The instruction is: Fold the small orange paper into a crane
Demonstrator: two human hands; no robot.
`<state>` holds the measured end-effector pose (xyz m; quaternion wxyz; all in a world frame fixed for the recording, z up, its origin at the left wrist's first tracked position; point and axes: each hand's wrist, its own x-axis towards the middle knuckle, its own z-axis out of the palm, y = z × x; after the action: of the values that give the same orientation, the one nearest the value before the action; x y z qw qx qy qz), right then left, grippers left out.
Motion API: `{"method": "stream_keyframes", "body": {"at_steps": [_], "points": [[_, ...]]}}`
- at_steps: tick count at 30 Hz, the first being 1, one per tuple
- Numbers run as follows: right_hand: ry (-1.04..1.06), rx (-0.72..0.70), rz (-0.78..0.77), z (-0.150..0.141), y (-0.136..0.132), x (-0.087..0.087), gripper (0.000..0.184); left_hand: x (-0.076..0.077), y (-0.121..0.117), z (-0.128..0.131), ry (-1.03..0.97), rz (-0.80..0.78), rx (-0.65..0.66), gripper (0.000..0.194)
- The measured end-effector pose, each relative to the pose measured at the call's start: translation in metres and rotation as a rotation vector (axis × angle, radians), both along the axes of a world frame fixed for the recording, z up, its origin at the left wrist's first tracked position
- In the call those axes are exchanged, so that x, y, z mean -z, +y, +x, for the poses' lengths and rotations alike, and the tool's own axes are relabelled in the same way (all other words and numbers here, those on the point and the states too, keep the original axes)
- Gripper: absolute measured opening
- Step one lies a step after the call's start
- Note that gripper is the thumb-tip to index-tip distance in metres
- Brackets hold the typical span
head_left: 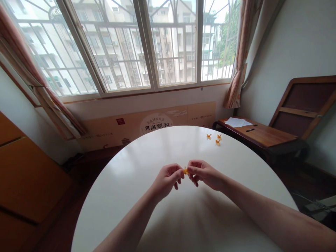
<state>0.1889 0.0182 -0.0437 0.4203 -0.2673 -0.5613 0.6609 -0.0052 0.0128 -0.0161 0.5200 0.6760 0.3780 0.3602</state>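
Over the middle of a round white table [136, 196], my left hand [168, 179] and my right hand [204, 174] meet fingertip to fingertip. Both pinch a tiny orange folded paper piece [185, 171] between them, held a little above the tabletop. Most of the piece is hidden by my fingers. Three small orange folded paper figures [215, 139] lie close together on the table's far right part, well beyond my hands.
A low wooden side table [265, 136] stands to the right with white sheets [236, 122] and a dark pen on it. A wooden chair frame leans behind it. A wide barred window, curtains and a printed cardboard panel [157, 123] fill the far wall.
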Motion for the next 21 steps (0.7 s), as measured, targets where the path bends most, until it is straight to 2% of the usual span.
{"method": "stream_keyframes", "body": {"at_steps": [9,21], "points": [[-0.015,0.029,0.018,0.0016,-0.0026,-0.0073,0.043,-0.005,-0.0034,-0.0005,-0.023,-0.006,-0.006,0.033],[-0.056,0.088,0.031,-0.002,-0.007,-0.0088,0.044,-0.0016,-0.005,0.003,-0.092,-0.032,-0.064,0.032]]}}
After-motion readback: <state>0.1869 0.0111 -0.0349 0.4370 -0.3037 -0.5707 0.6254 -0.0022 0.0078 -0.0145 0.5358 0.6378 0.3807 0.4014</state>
